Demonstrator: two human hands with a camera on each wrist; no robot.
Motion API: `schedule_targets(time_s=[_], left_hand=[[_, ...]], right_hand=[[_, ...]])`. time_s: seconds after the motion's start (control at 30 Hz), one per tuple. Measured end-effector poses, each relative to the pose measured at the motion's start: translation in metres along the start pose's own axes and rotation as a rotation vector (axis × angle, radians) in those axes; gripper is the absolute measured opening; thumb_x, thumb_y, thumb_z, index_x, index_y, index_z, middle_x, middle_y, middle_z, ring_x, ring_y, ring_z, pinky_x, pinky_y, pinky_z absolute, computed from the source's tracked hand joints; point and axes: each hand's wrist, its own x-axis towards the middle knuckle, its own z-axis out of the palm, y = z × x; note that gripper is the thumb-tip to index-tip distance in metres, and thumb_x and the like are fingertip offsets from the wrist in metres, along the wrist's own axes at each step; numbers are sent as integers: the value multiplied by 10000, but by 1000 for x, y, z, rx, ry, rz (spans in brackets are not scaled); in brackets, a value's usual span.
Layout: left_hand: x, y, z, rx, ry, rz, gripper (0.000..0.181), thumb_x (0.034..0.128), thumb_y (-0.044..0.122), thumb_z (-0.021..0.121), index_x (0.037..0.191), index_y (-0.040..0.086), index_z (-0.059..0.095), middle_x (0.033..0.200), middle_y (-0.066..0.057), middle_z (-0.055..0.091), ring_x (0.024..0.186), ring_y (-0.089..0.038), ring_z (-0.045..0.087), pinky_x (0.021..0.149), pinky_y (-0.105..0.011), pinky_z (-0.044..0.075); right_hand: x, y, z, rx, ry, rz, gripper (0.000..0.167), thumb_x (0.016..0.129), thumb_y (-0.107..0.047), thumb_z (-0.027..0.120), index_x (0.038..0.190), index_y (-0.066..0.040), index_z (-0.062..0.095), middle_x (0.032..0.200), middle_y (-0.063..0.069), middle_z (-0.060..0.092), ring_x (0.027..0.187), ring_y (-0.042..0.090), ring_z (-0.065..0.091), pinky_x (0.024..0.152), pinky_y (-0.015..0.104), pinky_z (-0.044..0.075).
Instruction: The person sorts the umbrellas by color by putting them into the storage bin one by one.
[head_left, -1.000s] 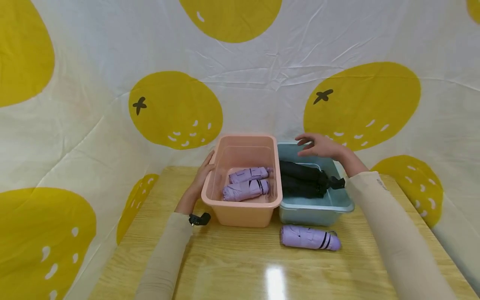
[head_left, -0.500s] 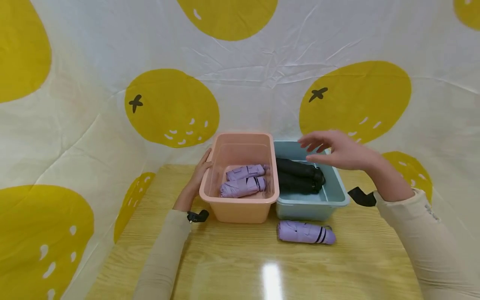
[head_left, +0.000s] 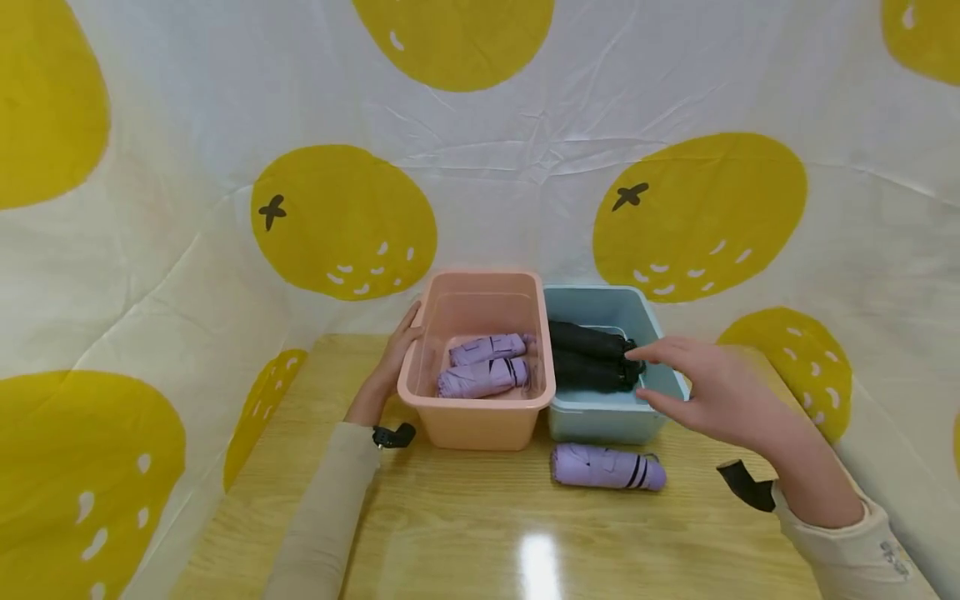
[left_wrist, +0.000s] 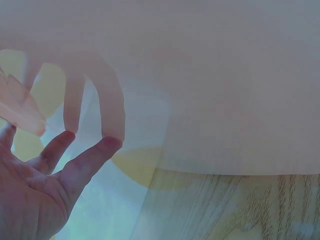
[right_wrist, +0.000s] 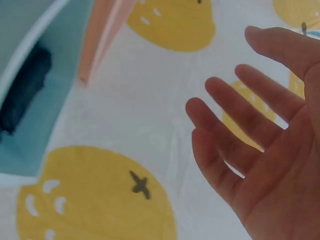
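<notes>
My left hand (head_left: 397,348) touches the left side of the pink bin (head_left: 474,423) with its fingers (left_wrist: 90,155) spread. Inside that bin lie two folded purple umbrellas, the front one (head_left: 482,378) and a rear one (head_left: 489,349). My right hand (head_left: 720,392) hovers in the air by the right side of the blue bin (head_left: 607,422), fingers apart and holding nothing. Two black folded umbrellas (head_left: 592,368) lie side by side in the blue bin. Another purple folded umbrella (head_left: 607,467) lies on the table in front of it.
Both bins stand against each other on the wooden table (head_left: 420,525). A white cloth with yellow fruit shapes (head_left: 345,221) hangs close behind them and along the sides. A dark strap with a camera (head_left: 746,486) sits on my right wrist.
My right hand has drawn back from over the blue bin to the right and then come lower, towards me. The left hand stays at the pink bin; the umbrellas lie as before.
</notes>
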Motion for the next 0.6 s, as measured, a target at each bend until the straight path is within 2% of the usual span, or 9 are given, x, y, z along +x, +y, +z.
schedule_targets(time_s=[0.07,0.17,0.23,0.4,0.53,0.6], left_hand=[[1,0,0,11,8,1,597,1034,166,385,1577,229,144,1606,-57,138,1416,-305,229,1125,-461,216],[1,1,1,17,6,-4,594,1039,166,378,1578,221,134,1605,-59,138,1413,-307,235,1124,-460,218],[1,1,1,20,8,-4,593,1040,168,378,1578,218,134,1605,-59,137,1414,-306,229,1126,-459,213],[0,1,2,13,-1,8,595,1040,166,377,1578,219,130,1608,-62,128,1418,-318,212,1130,-470,199],[0,1,2,10,-4,14,594,1042,162,375,1579,210,126,1607,-82,126,1417,-351,211,1129,-478,197],[1,1,1,10,-2,19,594,1042,160,376,1579,203,125,1607,-87,127,1417,-354,212,1130,-477,195]], right_hand=[[-9,-1,14,41,41,-22,385,898,-424,679,1181,-164,667,1105,-62,646,924,102,616,724,260,506],[-22,-2,42,104,76,-43,410,940,-484,578,1166,-155,671,1128,-62,635,962,98,614,773,218,493],[-31,-3,61,122,74,-33,363,893,-407,687,1161,-162,668,1136,-58,626,973,108,612,766,222,501],[-53,0,105,71,-18,28,477,729,-233,853,1159,-161,661,1138,-49,607,984,130,605,763,333,529],[-69,7,134,34,-113,78,507,728,-286,849,1175,-140,659,1153,-28,598,1019,158,584,808,398,513],[-74,10,146,24,-141,76,538,726,-304,843,1201,-134,654,1167,-5,597,1039,190,571,826,432,497]])
